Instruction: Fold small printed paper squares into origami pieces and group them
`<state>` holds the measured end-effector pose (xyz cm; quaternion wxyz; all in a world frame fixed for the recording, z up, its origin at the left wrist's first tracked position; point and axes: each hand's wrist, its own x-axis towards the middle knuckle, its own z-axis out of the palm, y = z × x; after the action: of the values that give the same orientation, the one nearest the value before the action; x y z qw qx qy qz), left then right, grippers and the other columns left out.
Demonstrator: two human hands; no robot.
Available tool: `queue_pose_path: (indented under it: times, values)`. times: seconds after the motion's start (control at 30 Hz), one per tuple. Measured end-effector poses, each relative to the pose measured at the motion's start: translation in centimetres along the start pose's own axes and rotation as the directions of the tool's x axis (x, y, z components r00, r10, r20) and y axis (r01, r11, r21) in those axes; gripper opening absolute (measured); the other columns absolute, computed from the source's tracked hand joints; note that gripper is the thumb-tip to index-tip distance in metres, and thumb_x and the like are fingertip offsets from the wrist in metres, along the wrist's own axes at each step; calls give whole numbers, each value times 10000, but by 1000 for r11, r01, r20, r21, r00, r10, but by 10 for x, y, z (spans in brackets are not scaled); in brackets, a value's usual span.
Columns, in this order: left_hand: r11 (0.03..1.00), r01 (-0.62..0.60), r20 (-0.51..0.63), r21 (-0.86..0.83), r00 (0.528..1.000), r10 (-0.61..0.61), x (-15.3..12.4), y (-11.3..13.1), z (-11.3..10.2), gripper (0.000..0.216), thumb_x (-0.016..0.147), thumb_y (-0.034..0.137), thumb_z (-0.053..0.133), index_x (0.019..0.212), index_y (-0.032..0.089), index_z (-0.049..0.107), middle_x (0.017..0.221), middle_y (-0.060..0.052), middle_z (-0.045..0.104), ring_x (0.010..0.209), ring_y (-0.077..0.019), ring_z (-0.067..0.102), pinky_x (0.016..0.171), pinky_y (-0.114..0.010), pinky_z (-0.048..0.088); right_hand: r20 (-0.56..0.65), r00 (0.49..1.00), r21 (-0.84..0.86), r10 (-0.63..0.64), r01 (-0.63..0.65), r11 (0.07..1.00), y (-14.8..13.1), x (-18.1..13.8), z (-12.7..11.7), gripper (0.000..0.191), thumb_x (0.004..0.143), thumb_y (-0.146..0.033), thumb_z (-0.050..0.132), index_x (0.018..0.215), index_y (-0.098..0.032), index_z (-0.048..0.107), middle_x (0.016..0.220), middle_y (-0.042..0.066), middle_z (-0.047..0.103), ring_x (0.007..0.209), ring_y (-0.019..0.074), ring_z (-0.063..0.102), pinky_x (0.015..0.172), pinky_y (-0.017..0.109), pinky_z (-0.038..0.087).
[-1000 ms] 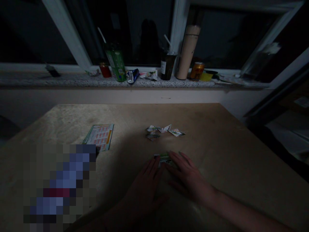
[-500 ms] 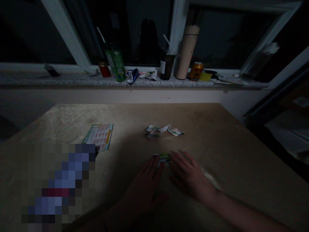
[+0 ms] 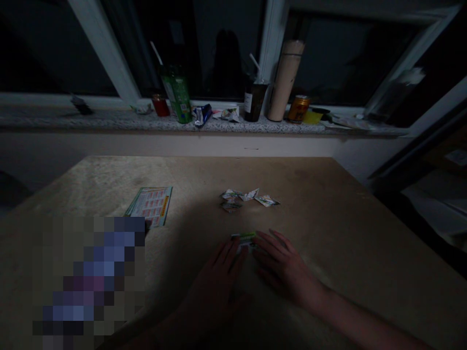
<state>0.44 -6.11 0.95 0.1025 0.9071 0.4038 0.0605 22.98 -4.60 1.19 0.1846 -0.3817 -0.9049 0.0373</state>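
A small piece of printed paper [image 3: 244, 237], green along its far edge, lies flat on the table between my hands. My left hand [image 3: 217, 277] rests with its fingers stretched out, fingertips over the paper's left and near part. From the other side my right hand [image 3: 282, 265] reaches in, fingers extended and touching the paper's right end. Both hands cover part of the paper, so its full shape is hidden. Beyond it sit several small folded paper pieces [image 3: 267, 200] in a loose cluster, pointed at their ends.
Printed sheets [image 3: 151, 206] lie on the left of the brown table [image 3: 314, 184], beside a pixelated blue patch [image 3: 104, 267]. On the stone sill [image 3: 215, 125] stand a green bottle [image 3: 178, 99], a dark cup [image 3: 254, 102], a tall flask [image 3: 286, 80] and an orange can [image 3: 298, 109].
My right hand has shifted slightly left over the paper's right end. The view has moved a little; the folded pieces stay in place.
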Motion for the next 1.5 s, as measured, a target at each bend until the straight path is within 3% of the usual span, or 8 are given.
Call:
queue_pose_path:
  times: [0.13,0.33,0.57,0.7,1.0,1.17,1.3,1.5]
  values:
    - [995,46,-15,90,999,-44,-8,0,5,691,884,504,394,1407,74,255,1475,-163,230,1345,-294,211,1098,-435,185,4,1000,17,9,-9,1000,-1,0,3,289,897,-236,469,1163,-203,576,1236,53,586,1236,224,435,1075,515,279]
    - [995,0,12,104,1000,-1,-8,-1,-6,692,890,537,347,1409,88,257,1471,-150,250,1351,-294,192,1105,-465,134,5,1000,-7,-6,6,1000,-4,1,5,302,900,-248,455,1169,-175,572,1207,67,605,1176,204,498,1080,475,298]
    - [997,5,26,72,1000,-7,-7,-2,-5,716,874,551,374,1414,96,249,1462,-150,276,1350,-306,184,1097,-469,174,135,988,55,-70,63,997,1,8,-2,416,892,-324,474,1289,-200,470,1341,60,487,1271,212,381,1093,445,262]
    - [997,20,26,71,999,-22,-11,-2,4,724,875,510,414,1431,105,186,1487,-147,206,1356,-309,156,1087,-465,206,165,982,102,-89,73,992,4,13,-8,407,871,-362,507,1248,-210,514,1361,83,451,1295,235,335,1098,499,183]
    - [996,-14,20,84,1000,13,-9,0,0,693,860,461,464,1412,109,236,1480,-166,215,1356,-316,149,1080,-480,215,46,988,69,-148,144,987,9,12,-2,359,849,-307,546,1188,-191,567,1313,113,488,1271,256,363,1077,525,200]
    - [996,-85,12,21,996,85,-8,-1,-5,728,852,433,479,1426,106,174,1490,-126,208,1359,-264,174,1102,-429,191,6,992,48,-130,129,990,7,12,-1,317,842,-290,554,1137,-186,598,1304,112,497,1272,263,359,1065,540,220]
    - [997,-66,22,-47,998,67,-9,-1,-6,791,805,423,548,1428,113,170,1488,-129,212,1349,-271,209,1077,-413,262,12,994,65,-105,104,992,7,12,-4,284,846,-282,553,1112,-202,614,1305,109,490,1268,256,366,1059,535,237]
    - [999,-38,77,-21,996,39,-6,-1,-9,774,814,451,541,1428,138,190,1487,-117,222,1352,-269,202,1098,-443,203,-67,993,18,-97,98,995,8,8,0,236,851,-273,553,1060,-201,634,1251,95,547,1235,250,407,1043,522,284]
